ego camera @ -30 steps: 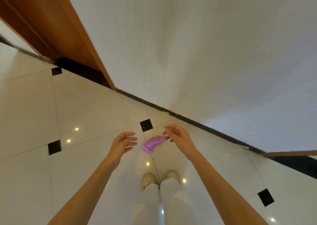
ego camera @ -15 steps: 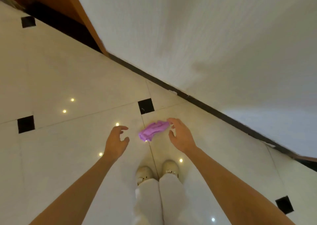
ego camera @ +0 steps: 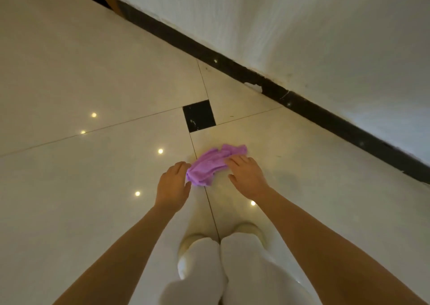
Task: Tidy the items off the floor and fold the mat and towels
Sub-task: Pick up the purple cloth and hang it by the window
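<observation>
A small crumpled purple towel (ego camera: 210, 165) hangs in the air in front of me, above the pale tiled floor. My right hand (ego camera: 247, 175) holds its right part, fingers laid over the cloth and thumb under its edge. My left hand (ego camera: 173, 183) has its fingertips closed on the towel's left end. How the cloth runs under my fingers is hidden.
My two feet in pale shoes (ego camera: 250, 230) stand on the glossy floor below. A black inlay tile (ego camera: 199, 116) lies just ahead. A white wall (ego camera: 302, 25) with a dark skirting board (ego camera: 279, 88) runs diagonally on the right.
My left hand has moved right and taken the towel's left end; before, only my right hand held it. My view has tilted further down toward the floor.
</observation>
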